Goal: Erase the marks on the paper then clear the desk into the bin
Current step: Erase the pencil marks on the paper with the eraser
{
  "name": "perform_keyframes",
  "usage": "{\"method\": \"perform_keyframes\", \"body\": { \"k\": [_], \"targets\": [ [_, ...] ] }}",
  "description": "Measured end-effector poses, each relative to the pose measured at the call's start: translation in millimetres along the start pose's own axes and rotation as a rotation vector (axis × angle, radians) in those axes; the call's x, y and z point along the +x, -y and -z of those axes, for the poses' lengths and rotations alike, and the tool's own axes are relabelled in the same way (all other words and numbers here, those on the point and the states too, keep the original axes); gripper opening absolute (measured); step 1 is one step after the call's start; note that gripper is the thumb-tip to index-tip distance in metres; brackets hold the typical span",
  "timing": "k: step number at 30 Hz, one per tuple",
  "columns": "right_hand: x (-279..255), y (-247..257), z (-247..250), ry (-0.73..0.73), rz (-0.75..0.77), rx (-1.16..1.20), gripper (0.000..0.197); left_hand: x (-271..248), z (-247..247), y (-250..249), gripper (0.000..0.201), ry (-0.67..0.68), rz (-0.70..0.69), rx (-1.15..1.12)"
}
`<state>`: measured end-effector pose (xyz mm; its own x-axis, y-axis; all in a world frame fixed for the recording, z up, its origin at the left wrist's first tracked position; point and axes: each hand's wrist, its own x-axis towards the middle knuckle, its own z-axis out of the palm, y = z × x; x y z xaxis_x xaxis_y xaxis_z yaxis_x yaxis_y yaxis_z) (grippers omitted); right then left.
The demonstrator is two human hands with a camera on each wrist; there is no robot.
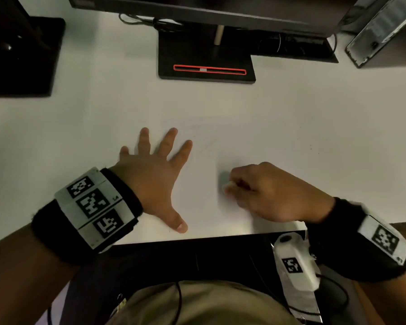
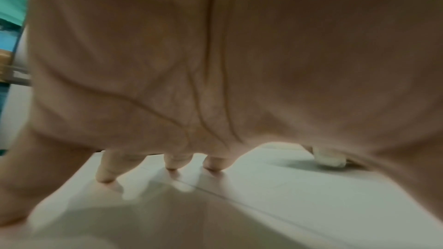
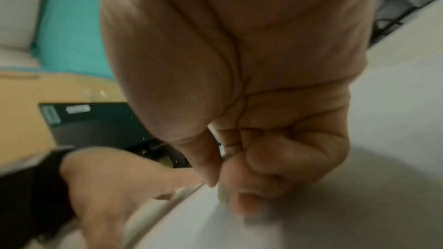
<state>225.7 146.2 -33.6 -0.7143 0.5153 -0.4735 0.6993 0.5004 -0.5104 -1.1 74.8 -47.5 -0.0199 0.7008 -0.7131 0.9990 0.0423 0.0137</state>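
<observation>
A white paper [image 1: 202, 160] lies on the white desk [image 1: 338, 137], hard to tell from it, with faint pencil marks [image 1: 204, 139] near its far part. My left hand [image 1: 159, 174] lies flat with spread fingers and presses the paper down. In the left wrist view its fingertips [image 2: 172, 164] touch the paper [image 2: 287, 186]. My right hand [image 1: 263, 191] pinches a small white eraser [image 1: 227, 185] against the paper, just right of the left hand. The eraser [image 2: 330, 158] also shows in the left wrist view, and the right wrist view shows the eraser [image 3: 223, 194] between thumb and fingers, blurred.
A black monitor base [image 1: 206, 64] with a red-outlined slot stands at the back centre. Another black stand [image 1: 21, 55] is at the back left, and a silver case [image 1: 380, 31] at the back right. The desk's front edge [image 1: 197, 238] runs just behind my hands. No bin is in view.
</observation>
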Motion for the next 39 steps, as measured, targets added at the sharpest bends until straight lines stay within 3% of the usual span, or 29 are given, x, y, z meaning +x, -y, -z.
{"method": "perform_keyframes", "body": {
  "k": [4,7,10,12,16,17,19,22,24,25,26,27,29,30,31,32,34,37,39],
  "targets": [
    [9.4,-15.9,15.5,-0.033,-0.025,-0.104,0.040,-0.9,0.8,0.1,0.162,0.007,0.006,-0.019],
    [9.3,-29.7,29.4,-0.151,-0.097,-0.134,0.041,-0.6,1.3,-1.0,0.162,0.017,0.008,-0.022],
    [7.9,-12.2,17.0,-0.058,0.045,-0.137,0.036,-0.7,1.5,-0.5,0.162,0.012,0.010,-0.009],
    [8.5,-4.2,4.8,0.019,0.056,-0.118,0.036,-0.9,2.1,-1.5,0.162,0.012,0.015,-0.008],
    [11.1,-21.2,28.9,-0.149,-0.177,-0.154,0.038,-1.8,1.8,-3.4,0.161,-0.005,0.023,-0.001],
    [8.9,-23.5,34.4,-0.210,-0.229,-0.060,0.037,-1.7,1.8,-3.9,0.161,-0.011,0.023,0.001],
    [6.6,-13.2,30.4,-0.250,-0.241,0.385,0.033,-1.1,1.5,-3.1,0.160,-0.020,0.023,-0.003],
    [7.7,13.8,-5.9,0.017,-0.236,1.220,0.020,-1.1,0.7,-3.1,0.160,-0.025,0.020,0.002],
    [7.7,10.9,-15.9,0.138,-0.273,1.427,0.020,-1.3,-0.6,-3.4,0.160,-0.033,0.024,0.008],
    [9.8,0.5,-13.1,0.079,-0.310,1.522,0.020,-2.0,-1.2,-3.2,0.160,-0.037,0.025,0.010],
    [12.0,-13.8,-6.0,-0.090,-0.347,1.626,0.017,-2.6,-1.7,-3.0,0.159,-0.042,0.026,0.012],
    [12.5,-29.9,4.1,-0.345,-0.368,1.713,0.011,-3.1,-2.1,-2.9,0.159,-0.047,0.027,0.014],
    [7.8,-52.5,22.2,-0.840,-0.312,1.672,0.018,-3.4,-3.4,-3.9,0.159,-0.058,0.028,0.019],
    [4.9,-55.0,26.0,-0.948,-0.254,1.604,0.018,-3.1,-3.9,-4.1,0.159,-0.068,0.026,0.025],
    [3.4,-50.0,25.2,-0.939,-0.206,1.551,0.017,-2.8,-3.8,-3.5,0.158,-0.080,0.025,0.031],
    [3.6,-39.3,20.8,-0.832,-0.170,1.480,0.017,-2.9,-3.7,-2.8,0.156,-0.088,0.026,0.028],
    [2.4,-10.4,7.3,-0.496,-0.136,1.174,0.019,-3.0,-2.5,-1.3,0.148,-0.102,0.029,0.005],
    [4.7,18.8,-9.1,-0.059,-0.106,0.536,0.031,-0.7,-1.6,1.0,0.136,-0.142,0.037,0.006],
    [13.2,26.7,-11.1,0.025,-0.091,0.231,0.039,-1.4,-2.2,1.4,0.135,-0.150,0.042,0.004]
  ]
}}
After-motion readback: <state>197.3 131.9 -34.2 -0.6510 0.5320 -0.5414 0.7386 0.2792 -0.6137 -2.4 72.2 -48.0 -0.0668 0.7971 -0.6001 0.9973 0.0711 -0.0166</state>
